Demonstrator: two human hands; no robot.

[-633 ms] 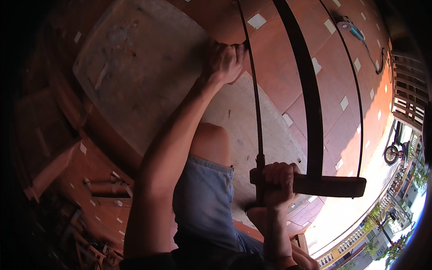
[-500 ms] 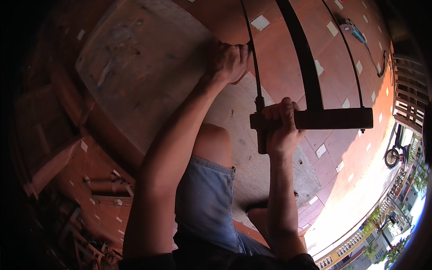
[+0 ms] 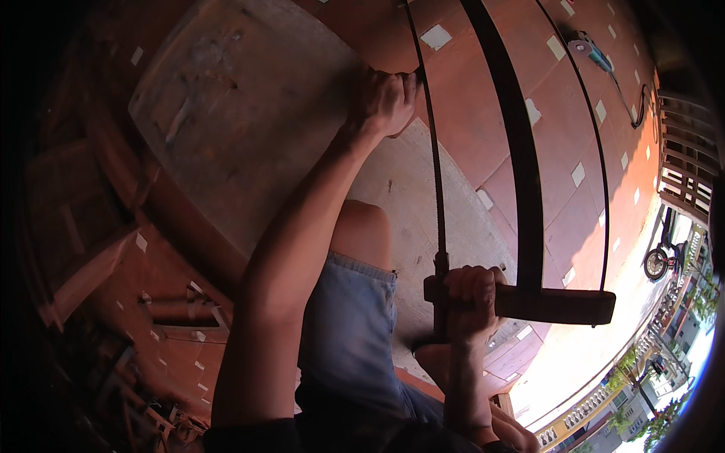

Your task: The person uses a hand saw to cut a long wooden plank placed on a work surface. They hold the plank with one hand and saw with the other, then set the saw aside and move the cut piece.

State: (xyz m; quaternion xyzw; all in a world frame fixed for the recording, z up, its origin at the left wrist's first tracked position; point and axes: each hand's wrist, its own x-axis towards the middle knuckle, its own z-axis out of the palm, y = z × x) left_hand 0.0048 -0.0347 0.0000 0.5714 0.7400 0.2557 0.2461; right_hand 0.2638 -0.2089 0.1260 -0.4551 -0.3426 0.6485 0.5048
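Dark wood makes the frame of the saw (image 3: 525,166), and our right grip (image 3: 474,302) is wrapped around its near end, where the crosspiece (image 3: 559,305) meets the blade (image 3: 434,151). From this grip the saw extends forward, and its far end passes out of our view at the top. Our left grip (image 3: 385,106) is curled near the upper edge of the worn grey board (image 3: 249,143), just left of the blade (whether it holds something, we cannot tell). In our view the blade crosses the slanting edge of the board; to the right, the red tiled floor (image 3: 483,98) spreads behind the frame. Our bare knee (image 3: 362,226) is left of the blade, and the grinder (image 3: 593,54) lies farther right on the floor.
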